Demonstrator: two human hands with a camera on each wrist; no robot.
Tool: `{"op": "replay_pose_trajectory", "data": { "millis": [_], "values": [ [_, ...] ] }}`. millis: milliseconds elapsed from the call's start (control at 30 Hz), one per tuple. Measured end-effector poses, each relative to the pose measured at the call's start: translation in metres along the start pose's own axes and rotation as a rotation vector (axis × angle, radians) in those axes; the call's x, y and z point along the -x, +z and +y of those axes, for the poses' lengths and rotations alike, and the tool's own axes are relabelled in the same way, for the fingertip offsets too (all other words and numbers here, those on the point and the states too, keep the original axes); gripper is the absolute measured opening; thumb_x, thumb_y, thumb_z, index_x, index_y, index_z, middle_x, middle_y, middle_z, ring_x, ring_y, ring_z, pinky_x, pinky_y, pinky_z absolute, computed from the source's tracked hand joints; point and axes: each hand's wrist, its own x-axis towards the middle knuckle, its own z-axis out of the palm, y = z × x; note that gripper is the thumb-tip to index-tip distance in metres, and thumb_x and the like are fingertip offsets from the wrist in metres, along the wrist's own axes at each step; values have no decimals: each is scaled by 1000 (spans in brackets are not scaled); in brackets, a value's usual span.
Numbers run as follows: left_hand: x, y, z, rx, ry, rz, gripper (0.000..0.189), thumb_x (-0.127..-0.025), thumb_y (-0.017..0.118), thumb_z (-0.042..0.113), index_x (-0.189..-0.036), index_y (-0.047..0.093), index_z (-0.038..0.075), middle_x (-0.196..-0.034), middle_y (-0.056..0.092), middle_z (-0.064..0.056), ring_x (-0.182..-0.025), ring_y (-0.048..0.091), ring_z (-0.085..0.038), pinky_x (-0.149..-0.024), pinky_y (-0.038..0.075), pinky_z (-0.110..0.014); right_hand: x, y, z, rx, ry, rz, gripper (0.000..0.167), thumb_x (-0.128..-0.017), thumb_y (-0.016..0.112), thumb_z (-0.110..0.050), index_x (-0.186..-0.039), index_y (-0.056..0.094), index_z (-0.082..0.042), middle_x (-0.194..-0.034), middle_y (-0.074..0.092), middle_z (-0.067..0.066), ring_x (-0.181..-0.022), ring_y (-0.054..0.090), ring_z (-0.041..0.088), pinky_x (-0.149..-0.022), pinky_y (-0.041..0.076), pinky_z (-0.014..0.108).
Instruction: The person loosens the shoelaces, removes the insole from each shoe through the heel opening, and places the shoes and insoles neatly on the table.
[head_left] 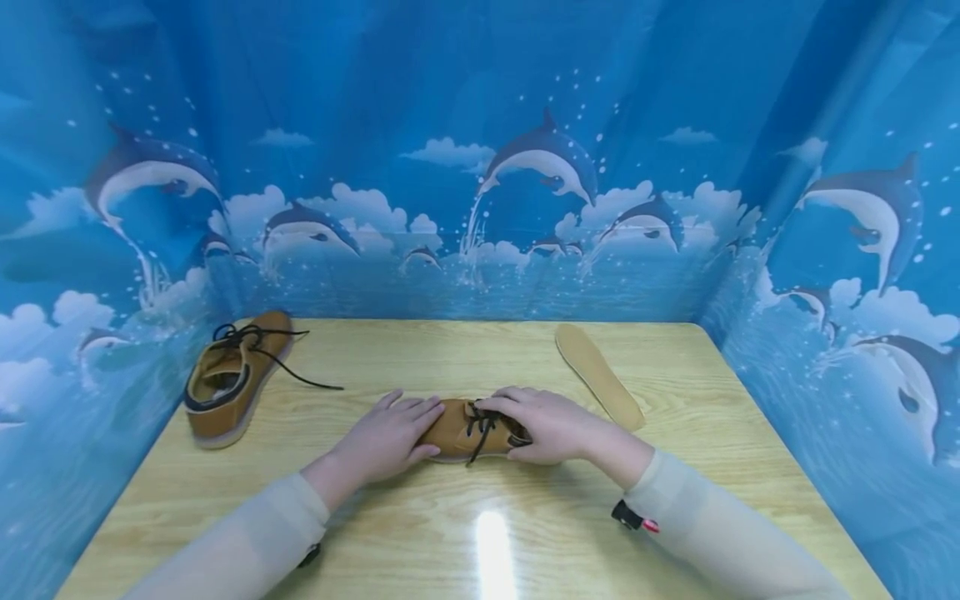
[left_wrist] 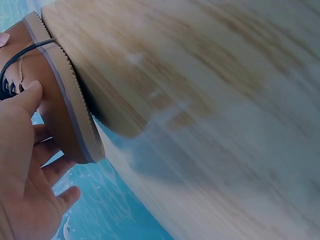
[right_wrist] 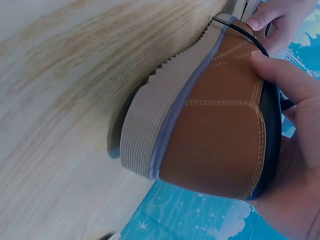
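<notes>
A brown lace-up shoe (head_left: pixel 452 432) sits at the middle of the table, its toe toward the left. Around the toe, my left hand (head_left: pixel 388 439) grips with the thumb on the near side and fingers on the far side. My right hand (head_left: pixel 551 427) holds the shoe by its collar, thumb on the near side; in the head view it covers much of the opening and heel. Black laces (head_left: pixel 482 429) cross the tongue, and one end hangs over the near side. The right wrist view shows the stitched brown heel (right_wrist: pixel 215 145) above a ridged pale sole (right_wrist: pixel 145 135).
Another brown shoe (head_left: pixel 225 404) with loose black laces stands at the table's back left. A tan insole (head_left: pixel 596 375) lies at the back right, beyond my right hand. A blue dolphin-print curtain (head_left: pixel 420 275) borders the wooden table (head_left: pixel 405 533) behind and on both sides.
</notes>
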Motion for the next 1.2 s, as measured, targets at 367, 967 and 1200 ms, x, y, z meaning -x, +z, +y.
{"op": "replay_pose_trajectory", "data": {
  "millis": [367, 967, 1200],
  "values": [
    [-3, 5, 4, 46, -5, 14, 70, -101, 46, 56, -154, 40, 12, -157, 41, -8, -143, 38, -32, -120, 20, -56, 13, -5, 12, -52, 60, 16, 80, -86, 73, -51, -154, 38, -27, -149, 48, 1, -130, 52, 24, -106, 45, 46],
    [-1, 7, -4, 68, -26, 0, 71, -101, 44, 59, -155, 38, 13, -158, 39, -7, -146, 33, -33, -121, 17, -57, 19, -1, 23, -57, 22, 57, 74, -90, 65, -59, -149, 48, -18, -140, 57, 1, -126, 55, 24, -105, 45, 46],
    [1, 8, -5, 104, -25, 20, 70, -101, 47, 57, -154, 40, 12, -157, 41, -8, -145, 34, -34, -120, 17, -57, 18, 1, 22, -66, 34, 48, 72, -91, 65, -58, -149, 48, -18, -140, 57, 1, -127, 54, 23, -106, 45, 44]
  ]
}}
